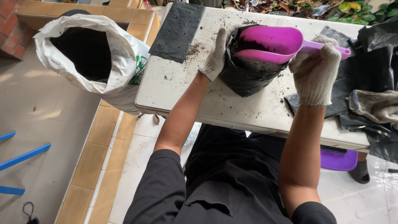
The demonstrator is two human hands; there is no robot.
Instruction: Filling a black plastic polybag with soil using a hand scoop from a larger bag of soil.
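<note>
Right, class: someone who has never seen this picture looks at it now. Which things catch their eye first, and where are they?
The bright magenta scoop stands out at top centre, held by the gloved right hand over a black grow bag partly filled with soil. The gloved left hand holds that bag's rim on the soil-strewn white table. At upper left, a big white sack gapes open, dark soil inside.
</note>
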